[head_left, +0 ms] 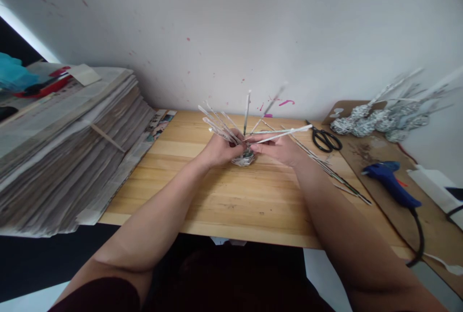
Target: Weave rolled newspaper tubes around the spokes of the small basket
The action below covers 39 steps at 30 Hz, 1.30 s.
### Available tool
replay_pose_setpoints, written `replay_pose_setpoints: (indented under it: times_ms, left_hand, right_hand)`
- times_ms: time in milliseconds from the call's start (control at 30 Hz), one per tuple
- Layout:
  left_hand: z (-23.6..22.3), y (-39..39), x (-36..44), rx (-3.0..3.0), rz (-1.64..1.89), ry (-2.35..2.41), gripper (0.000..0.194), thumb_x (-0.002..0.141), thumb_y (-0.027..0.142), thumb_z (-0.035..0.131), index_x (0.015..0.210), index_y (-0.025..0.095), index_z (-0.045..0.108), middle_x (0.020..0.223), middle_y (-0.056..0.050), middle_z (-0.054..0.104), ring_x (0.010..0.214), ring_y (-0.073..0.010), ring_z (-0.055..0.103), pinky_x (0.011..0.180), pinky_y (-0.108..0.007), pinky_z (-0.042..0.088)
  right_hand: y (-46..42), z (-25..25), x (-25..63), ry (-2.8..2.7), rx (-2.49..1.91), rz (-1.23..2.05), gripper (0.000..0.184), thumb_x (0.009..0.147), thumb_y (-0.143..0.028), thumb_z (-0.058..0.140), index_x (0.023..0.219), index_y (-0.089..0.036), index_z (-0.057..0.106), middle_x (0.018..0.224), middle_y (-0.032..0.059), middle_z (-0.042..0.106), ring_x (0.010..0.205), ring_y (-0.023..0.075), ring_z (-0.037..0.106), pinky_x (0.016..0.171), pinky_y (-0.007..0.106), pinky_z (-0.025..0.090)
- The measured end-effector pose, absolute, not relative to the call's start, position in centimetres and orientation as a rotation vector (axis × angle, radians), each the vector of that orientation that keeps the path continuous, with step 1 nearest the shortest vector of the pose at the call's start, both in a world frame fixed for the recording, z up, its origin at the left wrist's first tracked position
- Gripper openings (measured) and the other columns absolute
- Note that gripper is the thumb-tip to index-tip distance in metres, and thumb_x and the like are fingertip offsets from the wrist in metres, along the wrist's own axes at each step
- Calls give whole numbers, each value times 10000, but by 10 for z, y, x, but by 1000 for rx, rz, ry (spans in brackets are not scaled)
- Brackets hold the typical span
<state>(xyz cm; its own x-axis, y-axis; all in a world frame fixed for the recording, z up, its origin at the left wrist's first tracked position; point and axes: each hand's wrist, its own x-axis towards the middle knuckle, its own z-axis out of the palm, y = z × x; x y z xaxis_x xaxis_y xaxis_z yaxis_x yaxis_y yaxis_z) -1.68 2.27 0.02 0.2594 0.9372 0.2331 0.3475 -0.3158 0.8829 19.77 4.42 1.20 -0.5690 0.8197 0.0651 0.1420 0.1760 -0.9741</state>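
Observation:
A small woven form of rolled newspaper strips (243,159) rests on the wooden table between my hands, with long pale paper sticks (246,112) fanning up and outward from it. My left hand (224,148) is closed around its left side, where several sticks rise past the fingers. On the right side, my right hand (277,148) pinches a paper stick (285,133) that points out to the right. The fingers partly hide the top of the woven form.
Loose paper sticks (331,172) lie right of my hand, near black scissors (325,140). A blue glue gun (392,184) lies on a brown board (356,157). Finished-looking woven pieces (365,121) stand behind it. A tall newspaper stack (72,148) occupies the left.

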Motion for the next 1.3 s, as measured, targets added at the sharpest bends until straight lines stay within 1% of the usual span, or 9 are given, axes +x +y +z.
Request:
replay_pose_setpoints:
  times_ms: [100,200,300,500,667,833,1000,1200,1300]
  left_hand:
    - [1,22,-16,1747,1033,1147,181,703,318,690,757,163,613,649,13,626,584,-110,519,553,-229,405]
    - [1,23,-15,1722,1039,1150,181,695,312,690,754,161,611,641,19,615,582,-104,508,546,-219,392]
    - [0,23,-15,1743,1056,1171,186,696,319,692,763,159,624,650,17,620,596,-105,516,559,-220,394]
    - [2,21,-14,1742,1056,1245,207,699,335,689,794,159,635,654,15,629,603,-115,532,570,-231,398]
    - [3,19,-12,1734,1050,1298,212,705,346,677,803,161,647,635,15,630,583,-121,542,551,-234,400]
    - [4,15,-6,1789,1021,1523,156,725,323,643,763,173,666,660,-6,676,629,-155,617,582,-254,427]
    - [6,10,0,1868,987,1646,144,746,319,637,772,184,679,720,-33,720,674,-183,659,605,-272,439]
    - [8,8,0,1928,947,1644,187,773,339,645,850,189,723,727,-31,722,661,-175,639,603,-270,415]
    - [5,10,-2,1983,940,1567,190,791,317,630,873,179,731,727,-28,718,641,-161,610,584,-259,400]
  right_hand:
    - [46,9,199,-1789,-923,1425,388,761,-346,805,1128,-221,788,920,44,787,781,156,705,794,349,603]
    - [46,7,197,-1748,-990,1409,326,766,-345,786,1050,-186,792,883,63,785,730,161,714,711,320,608]
    - [43,7,194,-1821,-1033,1217,225,792,-329,748,950,-175,793,855,66,775,710,172,710,664,312,603]
    - [36,9,192,-2069,-1042,825,262,827,-220,689,1064,-216,800,798,27,767,636,148,672,589,261,522]
    - [37,11,191,-2134,-967,607,126,874,-245,684,914,-206,797,858,43,788,716,156,682,658,278,500]
    - [30,21,190,-2242,-862,466,128,891,-169,659,839,-192,773,853,46,784,756,152,686,697,272,481]
    - [27,25,191,-2305,-816,328,158,921,-154,619,857,-198,756,852,50,777,772,164,683,725,293,491]
    - [34,19,189,-2271,-665,202,171,938,-166,599,901,-215,758,1054,81,784,1007,223,699,894,368,507]
    - [36,16,188,-2286,-754,226,182,949,-174,584,907,-205,759,969,83,787,932,227,698,845,359,499]
